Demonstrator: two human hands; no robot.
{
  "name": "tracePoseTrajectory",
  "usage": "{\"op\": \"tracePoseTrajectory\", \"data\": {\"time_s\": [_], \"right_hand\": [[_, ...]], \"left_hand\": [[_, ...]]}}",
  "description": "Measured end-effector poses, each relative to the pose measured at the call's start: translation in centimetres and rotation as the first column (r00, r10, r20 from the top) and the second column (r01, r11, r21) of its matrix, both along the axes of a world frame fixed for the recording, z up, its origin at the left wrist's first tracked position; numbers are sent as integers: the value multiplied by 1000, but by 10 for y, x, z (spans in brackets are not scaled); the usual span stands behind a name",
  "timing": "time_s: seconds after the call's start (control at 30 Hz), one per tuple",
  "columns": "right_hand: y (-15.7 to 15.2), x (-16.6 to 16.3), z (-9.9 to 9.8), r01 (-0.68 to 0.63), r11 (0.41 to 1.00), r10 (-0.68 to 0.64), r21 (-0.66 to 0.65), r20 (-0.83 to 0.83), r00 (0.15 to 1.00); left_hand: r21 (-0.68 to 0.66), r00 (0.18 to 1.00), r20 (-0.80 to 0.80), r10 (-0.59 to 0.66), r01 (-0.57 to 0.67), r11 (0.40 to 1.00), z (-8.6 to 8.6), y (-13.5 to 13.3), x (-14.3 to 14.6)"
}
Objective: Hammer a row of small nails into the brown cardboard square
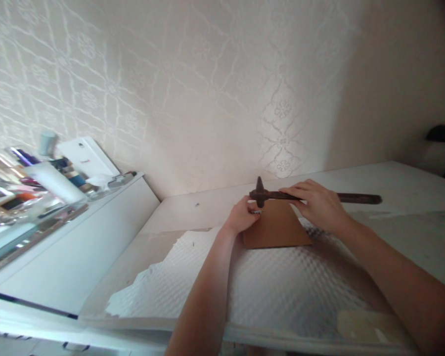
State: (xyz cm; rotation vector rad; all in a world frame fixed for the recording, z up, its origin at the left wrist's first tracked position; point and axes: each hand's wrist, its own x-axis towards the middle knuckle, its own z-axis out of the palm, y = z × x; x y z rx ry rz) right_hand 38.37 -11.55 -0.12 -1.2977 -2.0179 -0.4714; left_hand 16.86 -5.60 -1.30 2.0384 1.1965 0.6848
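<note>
While my right hand (317, 205) lay curled over the dark hammer (300, 197), gripping its handle, the head sat just beyond my left hand (242, 216). Left fingers were pinched on something small at the brown cardboard piece (276, 227); could not tell what. Cardboard rested on white textured sheeting (274, 287) over the tabletop (393, 183). Cluttered shelf (40, 198) stood well off to the left.

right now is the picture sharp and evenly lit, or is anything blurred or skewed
Head view: soft throughout, tilted horizon, wide-angle bend at the edges; bright patch on the wall, dark vignette top right; left hand and right hand on the hammer are slightly blurred.
</note>
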Motion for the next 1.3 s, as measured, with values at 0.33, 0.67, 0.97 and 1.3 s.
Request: {"op": "tracePoseTrajectory", "data": {"time_s": [0.33, 0.67, 0.97, 1.3], "right_hand": [[-1, 0, 1, 11, 999, -11, 33, 5, 1000], [2, 3, -1, -6, 1000, 6, 28, 3, 1000], [1, 1, -1, -3, 1000, 3, 14, -12, 1000], [2, 1, -2, 20, 1000, -20, -9, -14, 1000]], "left_hand": [[-9, 1000, 21, 0, 0, 1000, -2, 0, 0], [-155, 992, 115, -47, 65, 986, 9, -6, -3], [-58, 938, -330, -105, 91, 994, 37, -17, -24], [-130, 770, -629, -105, 29, 991, 40, -17, -29]]}}
